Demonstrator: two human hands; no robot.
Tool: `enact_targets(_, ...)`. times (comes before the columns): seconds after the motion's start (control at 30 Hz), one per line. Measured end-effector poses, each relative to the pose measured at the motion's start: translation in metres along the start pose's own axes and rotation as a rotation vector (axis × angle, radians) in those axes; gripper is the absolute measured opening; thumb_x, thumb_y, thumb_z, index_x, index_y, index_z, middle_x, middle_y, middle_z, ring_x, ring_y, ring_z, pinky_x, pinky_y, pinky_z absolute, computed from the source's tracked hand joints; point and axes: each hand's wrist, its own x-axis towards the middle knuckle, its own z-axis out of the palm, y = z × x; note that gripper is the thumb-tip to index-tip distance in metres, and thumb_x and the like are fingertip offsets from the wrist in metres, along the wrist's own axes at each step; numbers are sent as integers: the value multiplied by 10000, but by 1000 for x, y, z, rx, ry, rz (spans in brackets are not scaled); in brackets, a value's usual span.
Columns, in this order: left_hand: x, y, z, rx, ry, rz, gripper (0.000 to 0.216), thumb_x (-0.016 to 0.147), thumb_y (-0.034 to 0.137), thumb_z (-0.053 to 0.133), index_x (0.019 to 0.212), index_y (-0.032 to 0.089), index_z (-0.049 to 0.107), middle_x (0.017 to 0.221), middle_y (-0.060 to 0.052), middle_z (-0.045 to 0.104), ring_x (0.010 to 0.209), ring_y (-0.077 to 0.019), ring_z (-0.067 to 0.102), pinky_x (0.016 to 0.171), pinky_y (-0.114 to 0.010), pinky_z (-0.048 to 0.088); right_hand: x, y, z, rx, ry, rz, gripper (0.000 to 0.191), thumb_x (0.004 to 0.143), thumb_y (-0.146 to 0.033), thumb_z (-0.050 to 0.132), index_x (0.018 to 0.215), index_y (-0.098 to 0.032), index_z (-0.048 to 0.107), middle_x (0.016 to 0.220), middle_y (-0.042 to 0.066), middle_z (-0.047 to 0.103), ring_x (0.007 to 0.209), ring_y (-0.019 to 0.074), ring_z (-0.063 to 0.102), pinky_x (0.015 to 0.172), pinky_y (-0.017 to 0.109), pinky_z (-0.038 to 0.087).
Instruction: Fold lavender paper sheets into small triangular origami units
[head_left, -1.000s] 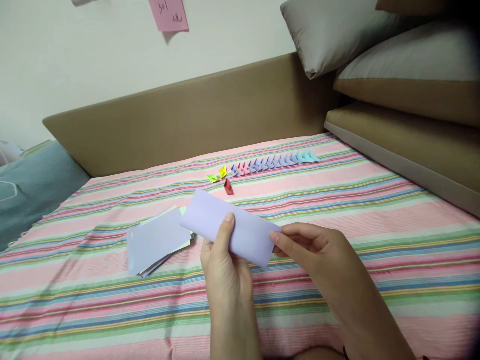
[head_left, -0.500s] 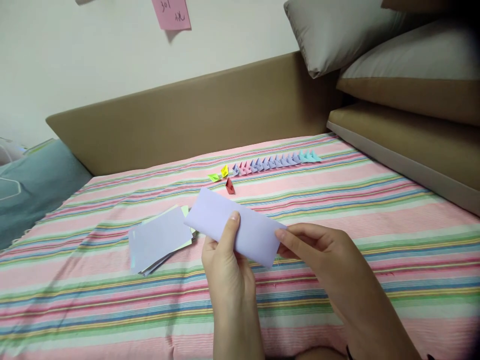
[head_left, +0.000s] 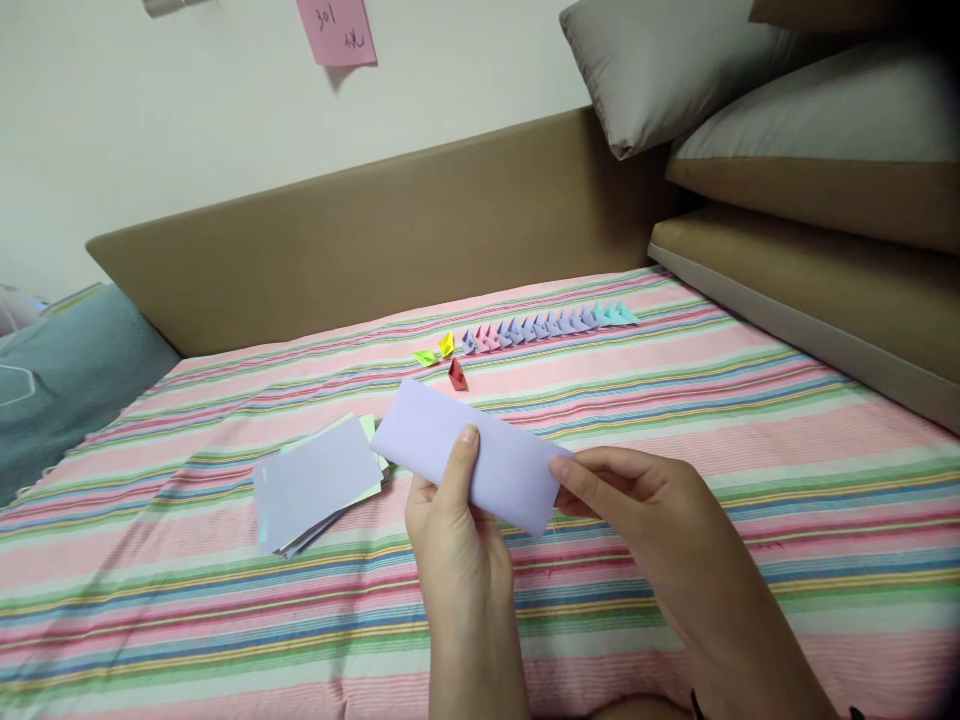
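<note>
A lilac sheet of paper point(head_left: 495, 465), folded into a long strip, is held up above the striped bedspread point(head_left: 675, 420). My left hand point(head_left: 454, 530) pinches it near the middle, thumb on top. At the strip's right end my right hand point(head_left: 645, 520) grips it between thumb and fingers. To the left on the bedspread lies a stack of pastel paper sheets point(head_left: 315, 485). Farther back sits a row of small folded paper boats point(head_left: 547, 323), purple, pink and teal, with two yellow-green boats point(head_left: 436, 350) and a red boat point(head_left: 456, 375) near its left end.
A tan padded headboard point(head_left: 375, 230) runs along the back. Grey and tan pillows point(head_left: 787, 110) are piled at the right over a tan cushion point(head_left: 817, 290). A teal pillow point(head_left: 60, 370) lies at the left. A pink note point(head_left: 336, 30) hangs on the wall.
My left thumb has slid a little to the right along the strip, and the strip sits slightly lower and flatter. The things on the bed have not moved.
</note>
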Motion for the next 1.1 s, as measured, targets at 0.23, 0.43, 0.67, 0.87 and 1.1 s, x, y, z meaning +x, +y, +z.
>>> enact_targets(0.23, -1, 1, 1, 3, 15, -4, 183, 706, 129, 728, 878, 129, 664, 865, -53, 709, 710, -115, 658, 595, -175, 542, 1, 1, 0, 21, -18, 8, 213, 693, -388, 738, 812, -214, 767, 773, 37, 734, 708, 189, 689, 689, 283, 590)
enact_targets(0.43, -1, 1, 1, 1, 13, -4, 205, 698, 139, 737, 889, 133, 661, 869, -49, 709, 706, -116, 658, 593, -177, 540, 2, 0, 0, -2, -39, 0, 222, 713, -398, 718, 833, -218, 769, 791, 45, 734, 732, 203, 690, 708, 307, 592)
enact_targets(0.67, 0, 0, 0, 9, 12, -1, 225, 691, 145, 742, 898, 143, 653, 852, -44, 707, 699, -122, 658, 600, -186, 538, -2, -4, 3, -5, 2, 5, 249, 716, -429, 708, 821, -212, 770, 768, 43, 730, 697, 193, 686, 695, 304, 590)
enact_targets(0.87, -1, 0, 0, 3, 8, -21, 162, 714, 140, 720, 865, 138, 662, 834, -48, 712, 695, -121, 657, 593, -186, 540, -3, -4, 3, 13, 7, 18, 215, 709, -409, 723, 802, -221, 768, 734, 20, 722, 685, 170, 674, 682, 262, 571)
enact_targets(1.1, -2, 1, -1, 32, -2, 6, 222, 657, 142, 764, 857, 138, 668, 805, -39, 716, 681, -127, 662, 579, -187, 527, -2, -3, 3, 11, 19, -3, 197, 713, -375, 729, 830, -216, 742, 787, 29, 728, 746, 183, 683, 697, 260, 564)
